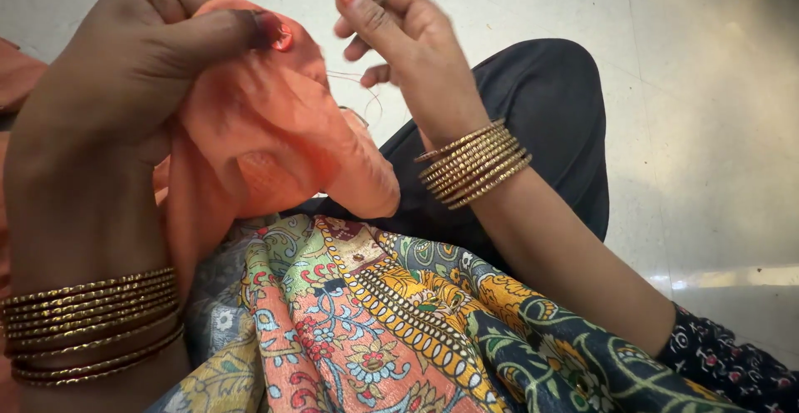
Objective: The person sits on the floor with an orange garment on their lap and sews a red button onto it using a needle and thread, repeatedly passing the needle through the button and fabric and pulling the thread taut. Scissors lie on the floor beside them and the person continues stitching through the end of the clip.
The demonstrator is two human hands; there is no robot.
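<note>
Bunched piece of soft orange cloth: held up in the near left of the scene, above the lap, draping down to a rounded lower fold. Small shiny orange-red disc, button or sequin, sits at the cloth's top edge.

Left hand: closed around the upper cloth, thumb pressed flat against the fingers, pinching the fabric right beside the disc. Stack of thin gold bangles on that wrist.

Right hand: raised just right of the cloth, fingertips drawn together as if pinching something fine. No needle is discernible. A thin orange thread runs from the cloth toward this hand, loosely looped. Second set of gold bangles on this wrist.

Progress, judged: stitching at the disc looks under way. The disc lies on the cloth and the thread is attached, not cut. How many stitches are in, cannot tell. Tying off and trimming appear to be left.

Room: multicoloured floral patterned fabric covers the lap near and below, touching the orange cloth's lower fold. Dark garment sits beyond it. Pale tiled floor lies far and right, open on the thread-pulling side. The left side is crowded by the holding arm and more orange cloth at the frame edge.
</note>
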